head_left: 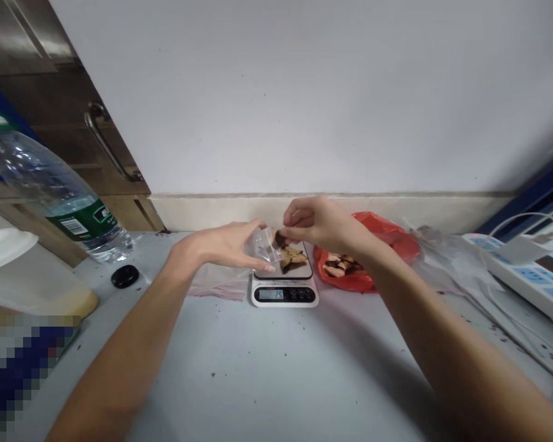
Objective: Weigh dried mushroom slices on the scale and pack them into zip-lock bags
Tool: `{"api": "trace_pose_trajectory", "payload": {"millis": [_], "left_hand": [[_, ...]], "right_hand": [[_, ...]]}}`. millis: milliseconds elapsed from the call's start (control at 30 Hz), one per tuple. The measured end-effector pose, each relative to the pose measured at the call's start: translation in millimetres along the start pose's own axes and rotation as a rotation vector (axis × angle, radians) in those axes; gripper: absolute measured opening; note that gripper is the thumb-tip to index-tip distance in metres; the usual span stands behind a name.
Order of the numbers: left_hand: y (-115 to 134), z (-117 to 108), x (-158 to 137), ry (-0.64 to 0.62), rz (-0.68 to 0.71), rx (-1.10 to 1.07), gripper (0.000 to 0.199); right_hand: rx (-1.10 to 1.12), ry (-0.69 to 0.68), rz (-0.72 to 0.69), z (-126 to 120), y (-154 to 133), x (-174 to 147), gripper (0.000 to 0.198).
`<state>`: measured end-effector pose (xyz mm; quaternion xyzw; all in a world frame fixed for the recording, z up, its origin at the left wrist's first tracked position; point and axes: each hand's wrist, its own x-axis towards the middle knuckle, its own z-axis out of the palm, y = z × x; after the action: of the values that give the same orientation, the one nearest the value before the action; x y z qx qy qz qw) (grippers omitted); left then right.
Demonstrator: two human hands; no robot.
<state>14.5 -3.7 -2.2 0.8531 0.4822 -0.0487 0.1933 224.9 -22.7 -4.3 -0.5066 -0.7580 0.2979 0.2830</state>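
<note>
My left hand (230,245) grips a small clear plastic bag (263,245), its mouth facing right. Just right of it, my right hand (311,224) pinches a dark dried slice (281,237) at the bag's mouth. Below both hands sits a white digital kitchen scale (258,301), with several brown dried slices (294,258) on its plate. Its display seems to read 25. To the right lies an open red plastic bag (357,283) with more dried slices (338,265) in it, partly behind my right forearm.
Flat clear zip bags (219,283) lie left of the scale. At left stand a water bottle (85,215), a black round lid (125,276) and a whitish container (41,276). A power strip (529,273) with cables and crumpled clear plastic (435,255) lies at right. A wall rises behind.
</note>
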Motion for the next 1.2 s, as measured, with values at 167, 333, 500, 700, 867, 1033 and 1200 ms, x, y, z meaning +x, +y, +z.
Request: {"api": "trace_pose_trajectory", "payload": {"millis": [167, 333, 500, 700, 867, 1033, 1200], "left_hand": [[-8, -7, -6, 0.040, -0.031, -0.018, 0.086], [-23, -8, -4, 0.024, -0.057, -0.004, 0.091], [-22, -4, 0, -0.017, -0.041, 0.015, 0.086], [-10, -1, 1, -0.045, -0.058, -0.005, 0.095], [0, 0, -1, -0.019, -0.009, -0.021, 0.093], [-2, -6, -7, 0.060, 0.102, -0.136, 0.082], [-16, -16, -15, 0.084, 0.100, -0.143, 0.085]], "right_hand": [[-0.079, -0.056, 0.000, 7, 10, 5, 0.030], [-0.367, -0.391, -0.025, 10, 33, 15, 0.052], [-0.365, -0.350, -0.007, 9, 42, 19, 0.023], [-0.123, -0.205, -0.078, 4, 38, 15, 0.018], [0.117, -0.064, -0.269, 12, 25, 11, 0.024], [0.284, 0.048, -0.370, 17, 17, 10, 0.030], [0.240, 0.219, -0.346, 18, 29, 16, 0.014]]}}
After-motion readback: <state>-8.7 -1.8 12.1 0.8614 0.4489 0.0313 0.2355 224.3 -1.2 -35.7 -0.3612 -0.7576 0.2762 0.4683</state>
